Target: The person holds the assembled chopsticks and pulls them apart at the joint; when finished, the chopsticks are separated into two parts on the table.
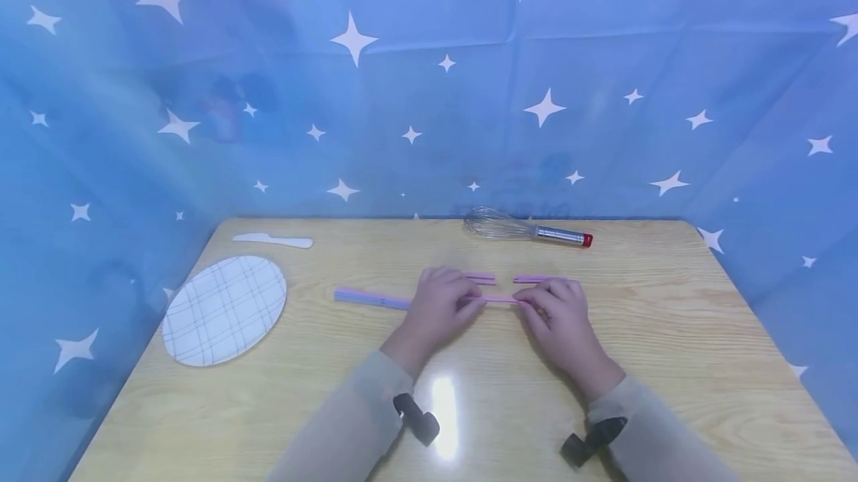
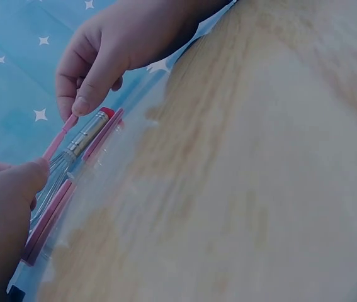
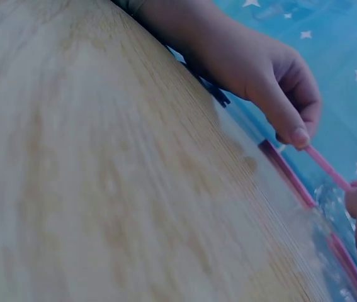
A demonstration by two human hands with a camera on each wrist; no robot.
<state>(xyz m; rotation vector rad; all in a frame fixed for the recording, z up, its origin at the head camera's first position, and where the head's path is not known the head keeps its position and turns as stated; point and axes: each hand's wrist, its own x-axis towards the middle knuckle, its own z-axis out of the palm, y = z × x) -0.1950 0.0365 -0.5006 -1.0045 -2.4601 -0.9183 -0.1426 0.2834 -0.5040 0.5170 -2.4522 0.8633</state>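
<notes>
A thin pink straw-like stick (image 1: 499,299) spans the gap between my two hands, just above the table. My left hand (image 1: 439,305) pinches its left end between thumb and fingers. At the other end, my right hand (image 1: 558,318) pinches it the same way. Behind the hands lie more pink sticks: a left group (image 1: 484,278) and a right group (image 1: 529,278), partly hidden by the fingers. A bluish-purple and pink strip (image 1: 372,298) lies beside my left hand, its right end covered. The held stick (image 2: 57,139) slants between the hands in the left wrist view.
A whisk (image 1: 529,229) with a red-tipped handle lies near the table's back edge. At the left are a white knife (image 1: 272,241) and a checked oval plate (image 1: 224,311). A blue star-patterned curtain (image 1: 429,94) stands round the wooden table (image 1: 670,303).
</notes>
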